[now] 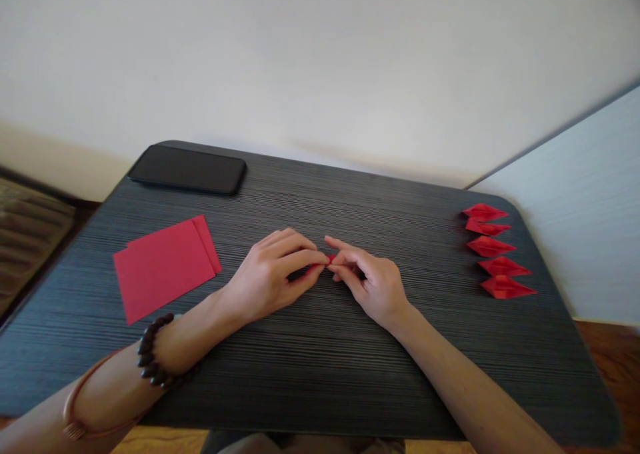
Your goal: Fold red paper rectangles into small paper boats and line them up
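Note:
Over the middle of the dark table, a small piece of folded red paper (331, 259) shows between my fingertips, mostly hidden by them. My left hand (280, 267) pinches it from the left, with thumb and index finger closed together. From the right, my right hand (373, 277) grips its other end between thumb and fingers, the index finger pointing up and away. To the left of my left hand lie flat red paper sheets (165, 264), slightly overlapping. Several folded red paper pieces (491, 246) with pointed ends stand in a column toward the table's right side.
A black phone (187, 169) lies at the back left corner of the table (320, 374). A pale wall (320, 61) rises right behind the back edge. At the right stands a light panel (580, 207), and a brown ridged object (30, 234) is at the far left.

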Tool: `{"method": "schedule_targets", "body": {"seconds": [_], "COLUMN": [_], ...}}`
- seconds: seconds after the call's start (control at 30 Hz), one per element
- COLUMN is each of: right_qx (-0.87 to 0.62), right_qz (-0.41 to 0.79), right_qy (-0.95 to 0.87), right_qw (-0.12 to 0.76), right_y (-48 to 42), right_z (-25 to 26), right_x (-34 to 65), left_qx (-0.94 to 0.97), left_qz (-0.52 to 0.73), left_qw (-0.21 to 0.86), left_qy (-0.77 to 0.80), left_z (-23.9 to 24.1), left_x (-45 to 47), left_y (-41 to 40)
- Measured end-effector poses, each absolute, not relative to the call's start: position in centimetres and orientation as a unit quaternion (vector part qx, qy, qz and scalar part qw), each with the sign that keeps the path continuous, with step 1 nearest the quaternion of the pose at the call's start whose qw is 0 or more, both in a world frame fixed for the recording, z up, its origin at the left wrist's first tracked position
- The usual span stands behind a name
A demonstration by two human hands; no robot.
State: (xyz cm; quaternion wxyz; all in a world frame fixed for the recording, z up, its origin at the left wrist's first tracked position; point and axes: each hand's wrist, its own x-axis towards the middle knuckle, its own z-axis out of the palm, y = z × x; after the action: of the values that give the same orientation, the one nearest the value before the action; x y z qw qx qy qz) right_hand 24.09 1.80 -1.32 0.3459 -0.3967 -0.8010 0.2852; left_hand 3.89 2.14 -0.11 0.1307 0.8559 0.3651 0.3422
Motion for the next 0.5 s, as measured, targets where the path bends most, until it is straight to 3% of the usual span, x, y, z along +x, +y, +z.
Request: {"method": "schedule_targets", "body": {"seconds": [0.2,0.5], "right_qx": [-0.414,-0.419], "right_qz": [0.354,0.357], "right_qy": [-0.741,-0.745], "right_qw": [0.394,0.378], "right_y": [1.63,1.65], "right_z": [-1.58,-1.44], "right_x": [23.94,24.13], "left_qx": [0.842,0.821], "left_qz": [0.365,0.376], "left_qw": [0.147,0.195], "left_qy": [0.369,0.383], "left_z": [0.14,0.53], "left_x": [3.95,4.08], "left_y": [2.06,2.06]}}
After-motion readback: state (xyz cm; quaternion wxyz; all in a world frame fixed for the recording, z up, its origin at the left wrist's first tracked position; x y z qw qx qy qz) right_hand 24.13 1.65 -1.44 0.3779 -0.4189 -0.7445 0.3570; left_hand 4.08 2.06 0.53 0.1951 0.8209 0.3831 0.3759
